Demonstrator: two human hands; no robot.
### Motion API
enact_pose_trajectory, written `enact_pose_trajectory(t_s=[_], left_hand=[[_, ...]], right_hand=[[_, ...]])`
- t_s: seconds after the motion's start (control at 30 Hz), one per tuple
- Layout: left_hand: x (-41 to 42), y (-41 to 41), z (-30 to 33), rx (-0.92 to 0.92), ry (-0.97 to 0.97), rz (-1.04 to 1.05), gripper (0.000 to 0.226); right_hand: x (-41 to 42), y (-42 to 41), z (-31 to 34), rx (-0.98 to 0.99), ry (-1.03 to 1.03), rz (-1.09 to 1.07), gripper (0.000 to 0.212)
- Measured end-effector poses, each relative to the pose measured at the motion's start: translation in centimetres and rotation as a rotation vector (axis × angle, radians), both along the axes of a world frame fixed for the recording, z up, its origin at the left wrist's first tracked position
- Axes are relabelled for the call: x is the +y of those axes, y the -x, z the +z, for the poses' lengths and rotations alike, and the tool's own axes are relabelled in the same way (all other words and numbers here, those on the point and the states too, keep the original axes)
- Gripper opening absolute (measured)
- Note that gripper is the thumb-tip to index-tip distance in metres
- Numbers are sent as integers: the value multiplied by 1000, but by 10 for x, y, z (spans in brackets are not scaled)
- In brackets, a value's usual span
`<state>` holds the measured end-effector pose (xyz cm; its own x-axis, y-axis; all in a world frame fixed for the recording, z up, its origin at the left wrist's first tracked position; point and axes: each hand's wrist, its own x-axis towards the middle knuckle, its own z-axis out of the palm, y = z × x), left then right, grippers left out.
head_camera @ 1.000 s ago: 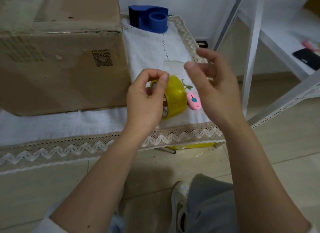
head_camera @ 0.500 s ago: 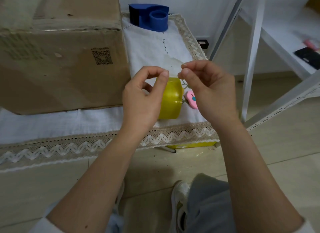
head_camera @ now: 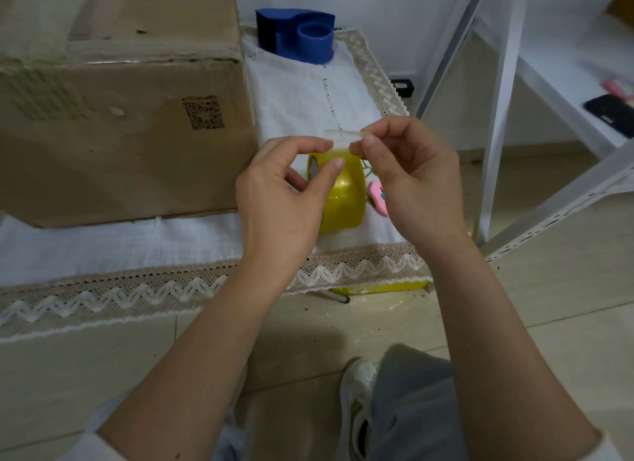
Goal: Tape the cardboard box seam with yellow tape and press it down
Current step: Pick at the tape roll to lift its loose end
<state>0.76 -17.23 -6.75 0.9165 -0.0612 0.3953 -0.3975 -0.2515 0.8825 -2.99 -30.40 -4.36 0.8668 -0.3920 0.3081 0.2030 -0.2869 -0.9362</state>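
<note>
A roll of yellow tape stands on edge over the white cloth, gripped by my left hand from the left side. My right hand pinches the tape's loose end, a short pale strip lifted just above the roll. The cardboard box fills the upper left, resting on the cloth, its side with a printed QR code facing me. Both hands are to the right of the box and apart from it.
A blue tape dispenser sits at the back of the lace-trimmed cloth. A small pink cutter lies just right of the roll. White metal shelf legs stand to the right, with a black phone on the shelf. My shoe rests on the tiled floor.
My right hand came in from the open position and closed its fingertips on the tape's loose end. The roll shifted slightly in my left hand.
</note>
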Motion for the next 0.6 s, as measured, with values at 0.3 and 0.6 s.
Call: enact_pose_trajectory(t_s=[0.3,0.6], left_hand=[[-1,2,7,81,180,-95,36],[-3,0,5,50,196,-62,26]], right_hand=[[2,0,0,3,2,-39,14],[-2,2,0,-42,40,2,21]])
